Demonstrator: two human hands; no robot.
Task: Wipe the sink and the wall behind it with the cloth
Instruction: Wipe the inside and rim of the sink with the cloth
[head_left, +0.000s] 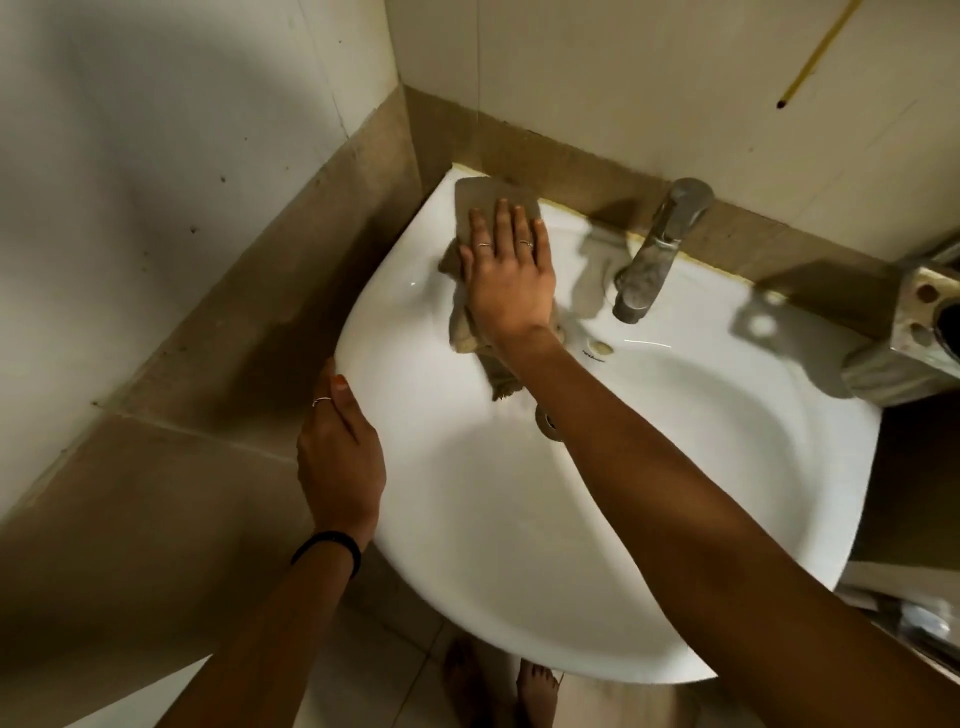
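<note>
A white ceramic sink (519, 519) fills the middle of the view, fixed in a tiled corner. A brownish-grey cloth (480, 195) lies flat on the sink's back left deck. My right hand (511, 275) presses on the cloth with the palm flat and fingers spread, pointing toward the back wall (597, 88). One end of the cloth trails under the wrist toward the bowl. My left hand (337, 452) grips the sink's left rim, thumb on top.
A metal tap (657, 249) stands at the back middle of the sink, right of the cloth. A metal holder (904, 343) sits on the right edge. The drain (548, 421) is partly hidden by my right forearm. My bare feet (498, 686) show below.
</note>
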